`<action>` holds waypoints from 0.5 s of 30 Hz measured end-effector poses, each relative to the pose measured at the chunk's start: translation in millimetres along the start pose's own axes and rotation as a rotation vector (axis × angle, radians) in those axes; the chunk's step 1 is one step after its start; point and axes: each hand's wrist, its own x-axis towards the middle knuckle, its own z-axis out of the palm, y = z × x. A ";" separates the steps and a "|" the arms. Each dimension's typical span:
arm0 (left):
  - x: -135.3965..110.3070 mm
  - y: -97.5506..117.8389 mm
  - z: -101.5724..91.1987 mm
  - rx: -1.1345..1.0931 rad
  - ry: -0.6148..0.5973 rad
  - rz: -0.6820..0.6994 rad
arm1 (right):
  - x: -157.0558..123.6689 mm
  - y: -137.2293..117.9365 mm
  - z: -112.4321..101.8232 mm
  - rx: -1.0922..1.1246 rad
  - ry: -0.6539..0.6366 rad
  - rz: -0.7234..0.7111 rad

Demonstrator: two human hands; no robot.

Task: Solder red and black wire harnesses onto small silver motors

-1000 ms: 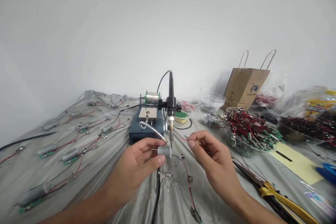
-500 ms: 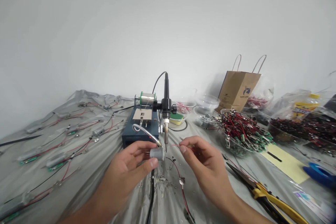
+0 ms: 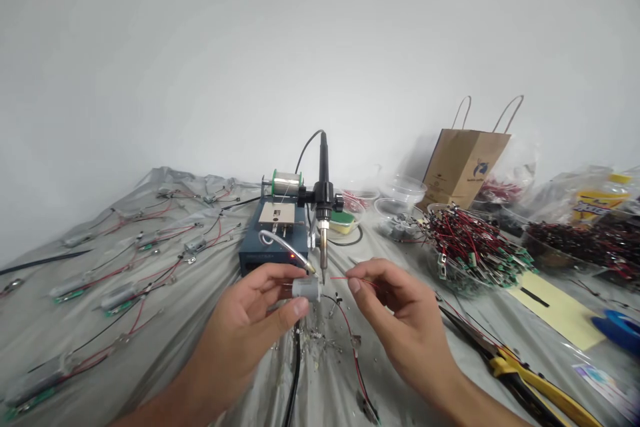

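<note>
My left hand (image 3: 250, 313) pinches a small grey cylindrical motor (image 3: 306, 289) between thumb and fingers. Its right end is at the tip of the upright soldering iron (image 3: 324, 240); whether they touch I cannot tell. A curved clear tube (image 3: 290, 248) with a metal nozzle ends just above the motor. Between the thumb and index finger of my right hand (image 3: 400, 313) is a thin red wire (image 3: 339, 278), its free end pointing left, close to the iron's tip. Below hangs a black-and-red lead (image 3: 347, 320) with a small metal part on it.
Behind the hands stands a blue soldering station (image 3: 270, 253) with a solder spool (image 3: 287, 183). Wired grey motors (image 3: 120, 295) lie in rows at left. To the right are a tub of wired parts (image 3: 470, 250), yellow-black pliers (image 3: 520, 373), blue tape (image 3: 620, 330) and a paper bag (image 3: 467, 167).
The view has shifted slightly, so the scene sits a little further right. The motor's end and the red wire's free end have come nearer the iron's tip. Both grips are the same.
</note>
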 end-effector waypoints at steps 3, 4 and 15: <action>0.2 0.6 0.6 0.000 -0.006 0.004 | -0.6 -0.4 -0.1 -0.004 -0.001 -0.007; 0.3 0.6 0.7 -0.003 -0.005 0.006 | -0.8 -0.7 -0.1 -0.005 -0.001 -0.010; -1.3 3.4 0.8 0.000 -0.015 0.011 | -2.6 -5.9 0.4 -0.050 0.003 -0.059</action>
